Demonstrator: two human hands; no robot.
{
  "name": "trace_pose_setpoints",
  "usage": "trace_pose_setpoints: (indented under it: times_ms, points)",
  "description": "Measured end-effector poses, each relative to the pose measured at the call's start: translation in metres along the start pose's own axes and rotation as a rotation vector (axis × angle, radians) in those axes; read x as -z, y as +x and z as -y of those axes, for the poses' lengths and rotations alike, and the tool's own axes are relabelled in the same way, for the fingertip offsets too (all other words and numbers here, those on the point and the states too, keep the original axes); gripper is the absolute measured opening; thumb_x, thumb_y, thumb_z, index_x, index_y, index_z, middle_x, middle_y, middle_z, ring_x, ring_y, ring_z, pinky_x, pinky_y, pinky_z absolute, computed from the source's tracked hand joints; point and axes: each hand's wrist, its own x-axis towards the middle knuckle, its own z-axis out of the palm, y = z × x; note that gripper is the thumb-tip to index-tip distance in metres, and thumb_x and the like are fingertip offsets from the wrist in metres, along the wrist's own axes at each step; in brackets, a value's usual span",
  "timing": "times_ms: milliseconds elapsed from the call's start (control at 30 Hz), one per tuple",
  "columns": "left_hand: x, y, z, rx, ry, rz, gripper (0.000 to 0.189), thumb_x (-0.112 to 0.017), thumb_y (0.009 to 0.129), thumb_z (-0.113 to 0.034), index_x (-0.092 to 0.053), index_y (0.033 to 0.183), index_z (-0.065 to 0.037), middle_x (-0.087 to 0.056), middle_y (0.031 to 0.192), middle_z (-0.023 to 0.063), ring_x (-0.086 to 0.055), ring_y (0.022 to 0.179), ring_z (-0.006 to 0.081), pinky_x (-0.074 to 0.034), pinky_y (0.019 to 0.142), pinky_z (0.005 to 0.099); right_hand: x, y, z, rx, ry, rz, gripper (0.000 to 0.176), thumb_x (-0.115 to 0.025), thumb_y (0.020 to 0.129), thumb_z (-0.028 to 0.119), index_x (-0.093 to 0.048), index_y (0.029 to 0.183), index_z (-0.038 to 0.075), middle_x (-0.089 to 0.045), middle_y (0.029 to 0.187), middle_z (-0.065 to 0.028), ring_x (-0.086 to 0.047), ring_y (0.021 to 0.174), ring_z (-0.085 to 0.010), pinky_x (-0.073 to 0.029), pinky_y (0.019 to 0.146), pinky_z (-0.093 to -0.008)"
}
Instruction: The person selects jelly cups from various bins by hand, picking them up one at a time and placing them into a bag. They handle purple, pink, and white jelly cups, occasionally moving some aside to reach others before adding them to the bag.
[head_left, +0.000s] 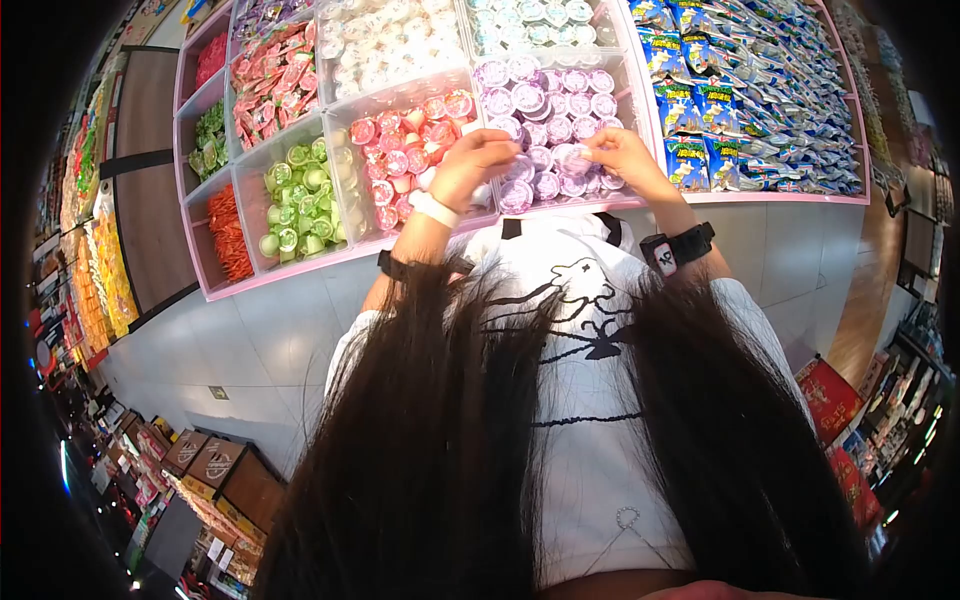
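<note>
Purple-lidded cups [530, 97] fill a clear compartment at the front of the pink-edged display. Over its right part, my right hand [622, 158] pinches one purple-lidded cup [572, 160] between thumb and fingertips. My left hand [476, 168] hovers at the compartment's left edge, its fingers bent together and pointing right; whatever is between them cannot be made out. To its left lie red-lidded cups [405, 150] in the neighbouring compartment. A white band is on my left wrist and a dark watch on my right.
Green cups [300, 205], red-orange packets [229, 235] and white cups [385, 40] lie in other compartments. Blue packets [687, 160] fill the right section. Cardboard boxes [220, 465] stand at lower left. Long dark hair hangs over a white shirt.
</note>
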Motion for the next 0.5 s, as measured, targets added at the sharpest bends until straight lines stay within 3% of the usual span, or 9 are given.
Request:
trace_pose_setpoints:
  times_ms: [100,200,500]
  points:
    - [0.031,-0.008,-0.008,-0.129,0.209,-0.168,0.025,-0.060,0.076,-0.012,-0.054,0.097,-0.001,-0.058,0.087,0.0041,-0.054,0.078,0.0113,-0.042,0.071,0.0224,0.031,0.000,-0.039,-0.041,-0.241,-0.048,0.010,-0.066,0.068,0.009,-0.059,0.066,0.002,-0.058,0.061,-0.0028,-0.048,0.050,-0.0074,-0.038,0.046,-0.0230]
    - [0.055,-0.007,0.000,-0.161,0.350,-0.312,0.022,-0.060,0.071,-0.006,-0.055,0.091,0.003,-0.059,0.085,0.0074,-0.055,0.077,0.0134,-0.045,0.070,0.0247,0.035,-0.005,-0.052,-0.145,-0.474,-0.187,0.011,-0.068,0.063,0.009,-0.059,0.060,0.003,-0.056,0.055,-0.0040,-0.051,0.051,-0.0098,-0.040,0.048,-0.0262]
    - [0.067,-0.008,0.011,-0.089,0.260,-0.325,0.020,-0.060,0.071,-0.006,-0.055,0.089,0.002,-0.058,0.082,0.0062,-0.054,0.069,0.0114,-0.043,0.063,0.0224,0.024,0.010,-0.067,-0.172,-0.862,-0.290,0.006,-0.062,0.063,0.007,-0.058,0.062,0.003,-0.059,0.061,-0.0111,-0.057,0.056,-0.0193,-0.044,0.052,-0.0323]
